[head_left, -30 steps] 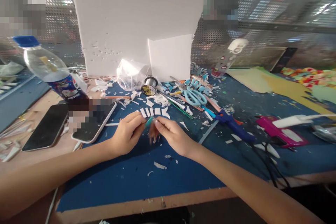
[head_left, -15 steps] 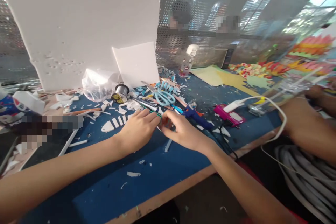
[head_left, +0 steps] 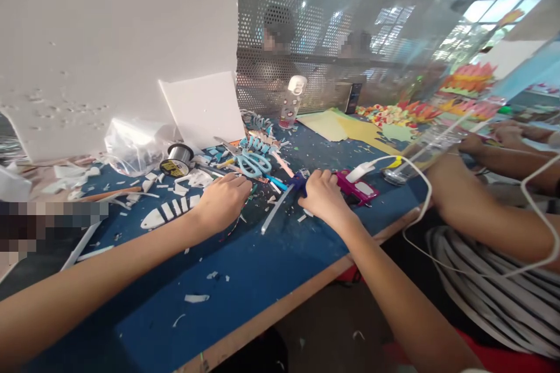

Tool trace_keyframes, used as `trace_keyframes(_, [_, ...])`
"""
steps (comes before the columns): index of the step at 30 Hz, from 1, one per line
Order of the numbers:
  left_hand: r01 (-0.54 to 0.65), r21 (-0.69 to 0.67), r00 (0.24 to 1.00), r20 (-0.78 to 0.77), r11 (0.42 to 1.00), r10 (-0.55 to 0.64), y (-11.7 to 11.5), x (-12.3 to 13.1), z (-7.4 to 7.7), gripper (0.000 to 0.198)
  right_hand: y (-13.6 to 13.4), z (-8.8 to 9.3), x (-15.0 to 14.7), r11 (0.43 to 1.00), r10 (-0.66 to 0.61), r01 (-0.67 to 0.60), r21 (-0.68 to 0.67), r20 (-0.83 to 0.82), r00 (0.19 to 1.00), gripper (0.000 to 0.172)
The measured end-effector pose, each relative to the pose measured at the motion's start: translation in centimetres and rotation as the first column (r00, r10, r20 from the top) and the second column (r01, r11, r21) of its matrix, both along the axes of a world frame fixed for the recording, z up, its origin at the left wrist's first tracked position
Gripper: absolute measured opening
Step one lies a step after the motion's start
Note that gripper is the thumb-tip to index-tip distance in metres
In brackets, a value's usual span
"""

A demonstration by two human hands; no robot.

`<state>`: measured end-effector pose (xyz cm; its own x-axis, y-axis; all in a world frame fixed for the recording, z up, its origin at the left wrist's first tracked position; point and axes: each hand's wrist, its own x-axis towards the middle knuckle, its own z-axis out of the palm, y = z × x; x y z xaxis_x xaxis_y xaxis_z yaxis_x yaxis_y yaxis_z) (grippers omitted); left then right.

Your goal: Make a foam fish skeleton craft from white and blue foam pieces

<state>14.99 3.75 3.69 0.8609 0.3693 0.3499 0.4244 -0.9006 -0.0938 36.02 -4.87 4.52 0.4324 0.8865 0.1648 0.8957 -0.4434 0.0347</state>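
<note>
My right hand [head_left: 326, 201] is closed around a blue hot glue gun [head_left: 298, 184], most of which the hand hides. A translucent glue stick [head_left: 275, 211] sticks out of the gun toward the table's front. My left hand [head_left: 225, 201] is closed just above the blue table top [head_left: 210, 268]; whatever its fingers hold is hidden, though a thin dark strand shows below them. Beside the left wrist lies a white fishbone-shaped foam piece [head_left: 153, 220]. Light-blue-handled scissors [head_left: 252, 164] and a spool of clear line [head_left: 178, 159] lie beyond the hands.
White foam boards [head_left: 118, 41] lean at the back left, near a clear plastic bag [head_left: 131, 145]. A bottle [head_left: 292, 104] stands by yellow paper [head_left: 345, 128]. A magenta power strip [head_left: 361, 191] with a white cable [head_left: 426, 186] sits at right, near another person's arm [head_left: 476, 204].
My right hand has left my left hand's side, moved right and gripped the glue gun, whose stick now shows. My left hand stays closed. The view has swung right.
</note>
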Motion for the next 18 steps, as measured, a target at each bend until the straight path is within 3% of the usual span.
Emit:
trace_keyframes(8, [0.004, -0.027, 0.999, 0.036, 1.0, -0.003, -0.1, -0.5, 0.1, 0.021, 0.2, -1.8, 0.3, 0.996, -0.031, 0.032, 0.085, -0.01, 0.999, 0.032])
trace_keyframes(13, [0.013, -0.069, 0.99, 0.141, 0.998, -0.004, -0.4, -2.3, 1.2, 0.023, -0.2, -0.3, -0.1, 0.972, 0.034, -0.018, 0.234, -0.066, 0.997, 0.028])
trace_keyframes(18, [-0.014, -0.122, 0.966, 0.256, 0.992, 0.045, -1.3, -5.9, 1.5, 0.021, -0.3, 1.8, -1.9, 0.914, 0.259, -0.154, 0.374, -0.248, 0.934, 0.016])
